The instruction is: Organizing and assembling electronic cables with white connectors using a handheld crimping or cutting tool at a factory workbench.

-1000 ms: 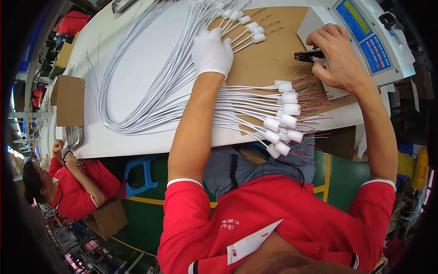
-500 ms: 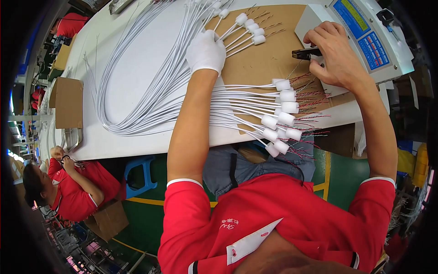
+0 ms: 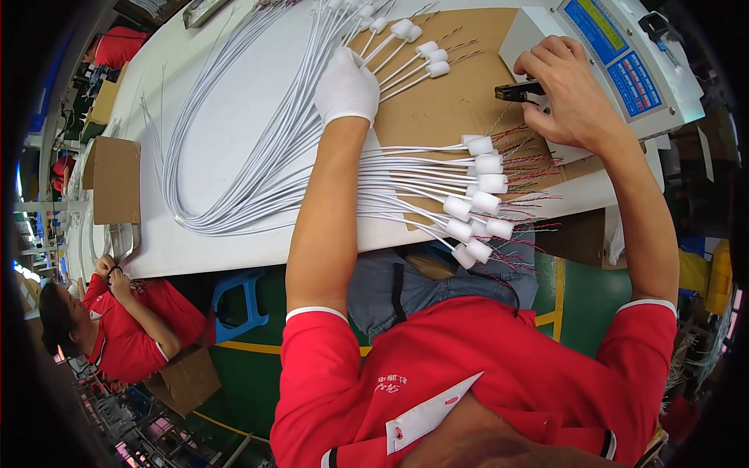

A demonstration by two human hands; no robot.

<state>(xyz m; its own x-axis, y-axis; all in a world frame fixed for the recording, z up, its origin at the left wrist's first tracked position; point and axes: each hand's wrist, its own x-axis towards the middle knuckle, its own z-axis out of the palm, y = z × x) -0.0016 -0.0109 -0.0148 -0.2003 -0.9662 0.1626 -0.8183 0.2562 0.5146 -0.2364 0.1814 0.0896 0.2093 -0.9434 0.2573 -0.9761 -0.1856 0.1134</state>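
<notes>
My left hand [image 3: 346, 87], in a white glove, is closed over the white cables [image 3: 292, 132] near their far ends. White cylindrical sleeves [image 3: 427, 48] stick out past its fingers, with thin twisted wires beyond them. My bare right hand [image 3: 573, 93] grips a black clip [image 3: 518, 92] beside the white instrument box. The clip's jaws point left toward the cable ends; I cannot make out a wire in them. Nearer to me, a second group of cable ends with white sleeves [image 3: 485, 204] and red and green twisted wires [image 3: 530, 160] lies fanned out.
Brown cardboard [image 3: 456, 93] lies under the cable ends on the white table [image 3: 234, 249]. The instrument box [image 3: 612, 58] with display and keypad stands far right. At left are a cardboard box [image 3: 117, 181], a blue stool [image 3: 246, 306] and a seated co-worker [image 3: 148, 324] in red.
My left hand has shifted slightly away and left. Two sleeved cable ends by its fingers have moved left, opening a gap from the other three. My right hand still grips the clip.
</notes>
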